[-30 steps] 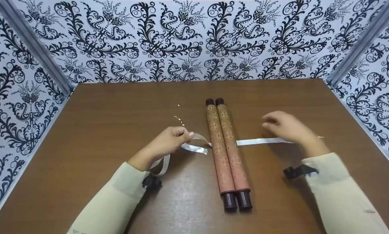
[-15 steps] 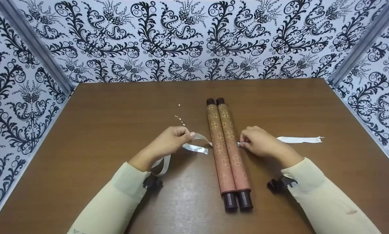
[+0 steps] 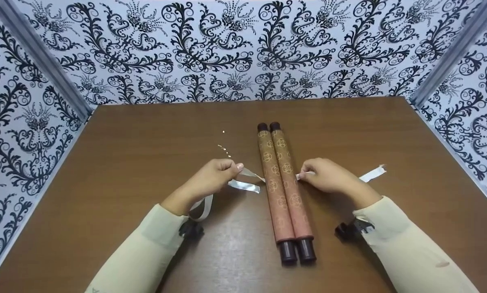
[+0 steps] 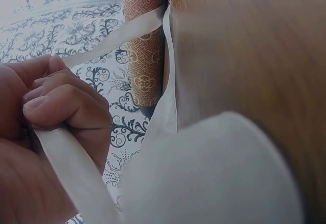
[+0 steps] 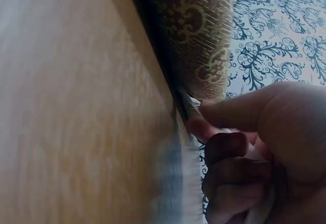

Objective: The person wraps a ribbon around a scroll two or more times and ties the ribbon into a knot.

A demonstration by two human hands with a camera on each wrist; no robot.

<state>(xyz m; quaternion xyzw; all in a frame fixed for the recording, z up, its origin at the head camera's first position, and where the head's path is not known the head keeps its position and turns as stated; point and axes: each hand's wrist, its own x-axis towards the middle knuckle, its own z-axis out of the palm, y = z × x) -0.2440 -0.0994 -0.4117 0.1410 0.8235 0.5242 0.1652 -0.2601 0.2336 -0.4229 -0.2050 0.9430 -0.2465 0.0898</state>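
Two brocade-covered scrolls (image 3: pixel 286 187) with dark end knobs lie side by side on the table. A white ribbon (image 3: pixel 244 186) runs beneath them and comes out on both sides. My left hand (image 3: pixel 210 179) pinches the ribbon left of the scrolls; a short end shows near the fingers and a loop hangs below the wrist. In the left wrist view, the ribbon (image 4: pixel 76 175) passes through the curled fingers. My right hand (image 3: pixel 326 177) pinches the ribbon close against the right scroll, its frayed tail showing behind the wrist. The right wrist view shows thumb and forefinger at the scroll's (image 5: pixel 204 56) underside.
The brown wooden table (image 3: pixel 145 134) extends around the scrolls. Patterned black-and-white walls (image 3: pixel 243 49) enclose it at the back and sides. Small bright specks (image 3: pixel 223 149) show on the tabletop left of the scrolls' far half.
My right hand has moved left to the scrolls and taken hold of the ribbon there. The ribbon's right tail has shifted inward and tilted up. My left hand has stayed almost still.
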